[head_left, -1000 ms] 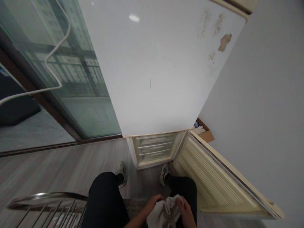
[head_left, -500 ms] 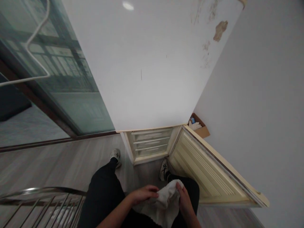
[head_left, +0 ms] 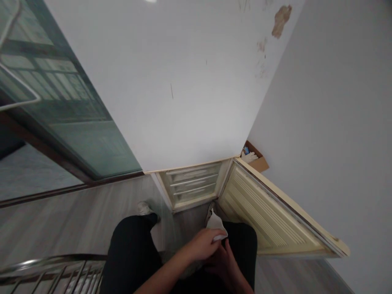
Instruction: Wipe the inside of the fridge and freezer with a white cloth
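At the lower left of your view, a metal rack point(head_left: 52, 271) edges in over the wood floor point(head_left: 76, 216). Just right of it, above your dark-trousered lap, your left hand point(head_left: 203, 245) has its fingers closed on a white cloth point(head_left: 216, 224), pinching its top edge. Your right hand point(head_left: 225, 265) sits just beneath in shadow, fingers curled against the same cloth. Ahead stands a white fridge point(head_left: 171, 90), its lower drawers point(head_left: 191, 185) exposed, with the open freezer door point(head_left: 272, 220) swung right.
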Demonstrator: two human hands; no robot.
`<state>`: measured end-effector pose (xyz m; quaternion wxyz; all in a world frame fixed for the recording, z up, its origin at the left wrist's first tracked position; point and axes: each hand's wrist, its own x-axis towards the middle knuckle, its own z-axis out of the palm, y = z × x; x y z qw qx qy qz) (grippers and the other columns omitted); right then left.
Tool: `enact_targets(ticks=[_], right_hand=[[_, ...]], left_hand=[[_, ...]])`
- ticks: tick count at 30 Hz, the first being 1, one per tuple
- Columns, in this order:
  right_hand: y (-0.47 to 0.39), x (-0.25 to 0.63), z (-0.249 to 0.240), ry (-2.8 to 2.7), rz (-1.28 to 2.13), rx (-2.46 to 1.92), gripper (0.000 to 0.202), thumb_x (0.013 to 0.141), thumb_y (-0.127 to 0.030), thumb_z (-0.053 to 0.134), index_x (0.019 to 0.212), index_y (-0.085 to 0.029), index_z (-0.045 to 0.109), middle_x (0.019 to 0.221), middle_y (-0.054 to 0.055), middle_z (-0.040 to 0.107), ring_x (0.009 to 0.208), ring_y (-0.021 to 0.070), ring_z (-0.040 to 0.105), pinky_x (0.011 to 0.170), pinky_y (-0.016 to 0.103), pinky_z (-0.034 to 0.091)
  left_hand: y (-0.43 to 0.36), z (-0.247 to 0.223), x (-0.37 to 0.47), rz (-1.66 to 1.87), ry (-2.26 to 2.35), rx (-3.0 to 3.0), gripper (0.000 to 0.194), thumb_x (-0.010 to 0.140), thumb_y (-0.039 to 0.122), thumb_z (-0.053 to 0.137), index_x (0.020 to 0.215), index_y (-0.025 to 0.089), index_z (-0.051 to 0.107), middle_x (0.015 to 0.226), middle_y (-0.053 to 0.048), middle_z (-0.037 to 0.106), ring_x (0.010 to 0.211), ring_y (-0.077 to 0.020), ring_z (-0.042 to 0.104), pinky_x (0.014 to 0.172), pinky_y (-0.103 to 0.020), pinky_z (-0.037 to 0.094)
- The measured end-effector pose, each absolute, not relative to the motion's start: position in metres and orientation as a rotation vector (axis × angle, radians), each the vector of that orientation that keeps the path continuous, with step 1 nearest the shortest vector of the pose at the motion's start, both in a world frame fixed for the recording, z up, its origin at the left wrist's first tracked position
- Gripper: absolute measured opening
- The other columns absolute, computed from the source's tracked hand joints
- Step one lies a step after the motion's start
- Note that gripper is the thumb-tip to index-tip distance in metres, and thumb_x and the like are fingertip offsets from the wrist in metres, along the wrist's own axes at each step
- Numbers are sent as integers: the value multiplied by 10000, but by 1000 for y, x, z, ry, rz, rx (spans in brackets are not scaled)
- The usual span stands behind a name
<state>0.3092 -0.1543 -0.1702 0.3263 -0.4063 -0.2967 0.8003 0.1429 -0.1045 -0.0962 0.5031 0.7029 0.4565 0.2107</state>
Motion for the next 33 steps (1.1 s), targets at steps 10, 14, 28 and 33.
enact_targets(ticks=[10, 14, 28, 33], right_hand=[[-134, 284, -154, -216, 2127, -901, 526, 720, -664, 717, 891, -168, 747, 910, 95, 740, 1010, 320, 688, 877, 412, 544], [-117, 321, -155, -334, 1800, -1072, 566, 773, -661, 670, 1048, -171, 741, 1068, 115, 743, 1116, 345, 659, 936, 479, 543], [-117, 431, -303, -2066, 268, -1431, 391, 997, -415, 501, 1247, -173, 679, 1207, 170, 699, 1264, 359, 577, 1089, 663, 424], [-97, 423, -289, -2328, 111, -1324, 343, 1014, -301, 466, 1231, -129, 669, 1099, 159, 725, 1174, 310, 632, 1098, 584, 436]], left_hand=[[-133, -85, 123, 347, 1014, 1614, 441, 831, 317, 653, 1268, 272, 619, 924, -3, 666, 753, -170, 574, 678, -276, 428], [-123, -114, 127, 514, 847, 1269, 411, 789, 342, 743, 1169, 215, 655, 879, -5, 661, 753, -148, 586, 693, -261, 438], [31, -158, 61, 1278, 1091, -36, 170, 987, 233, 470, 870, 171, 577, 831, -53, 711, 686, -139, 712, 630, -243, 549], [112, -141, 48, 1435, 1154, -98, 221, 983, 395, 512, 912, 191, 556, 798, -17, 654, 645, -125, 682, 597, -225, 546]])
